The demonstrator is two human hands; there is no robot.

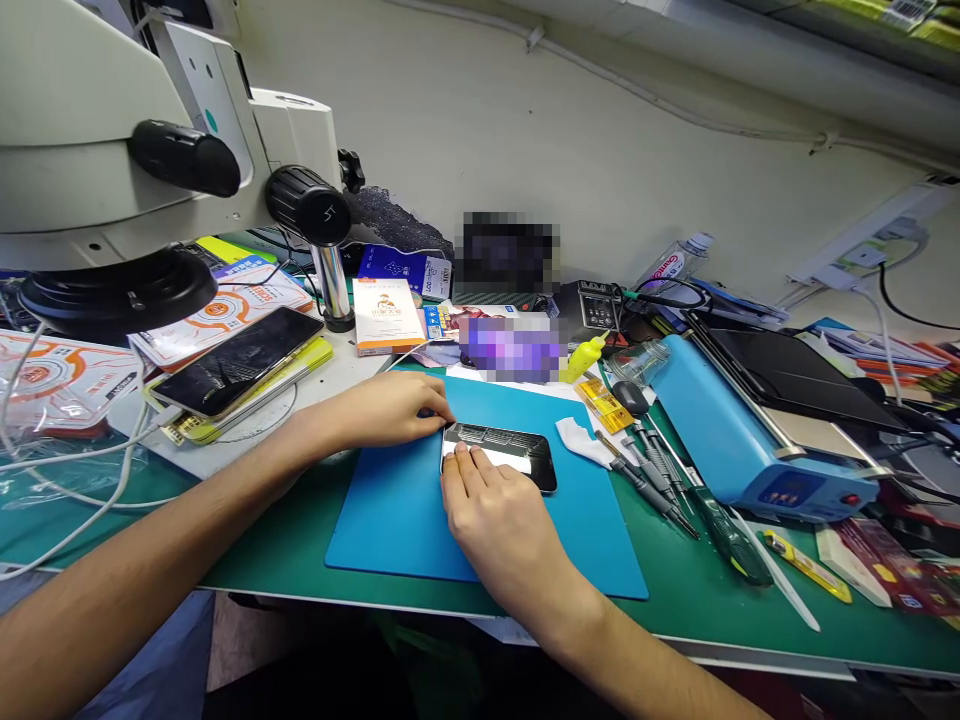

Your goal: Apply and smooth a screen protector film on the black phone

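A black phone (pixel 517 452) lies screen-up on a blue work mat (pixel 390 510) in the middle of the bench. My left hand (pixel 390 408) rests at the phone's left top corner, fingers curled and pinching its edge. My right hand (pixel 499 510) lies on the mat in front of the phone, its fingers stretched flat and pressed on the left part of the glass. A small white wipe (pixel 583 440) sits on the mat just right of the phone.
A microscope (pixel 135 150) hangs over the left side, with another phone (pixel 236 362) on packets beneath it. Screwdrivers and tweezers (pixel 660 480) lie right of the mat beside a blue machine (pixel 739 440). A yellow bottle (pixel 585 357), boxes and cables crowd the back.
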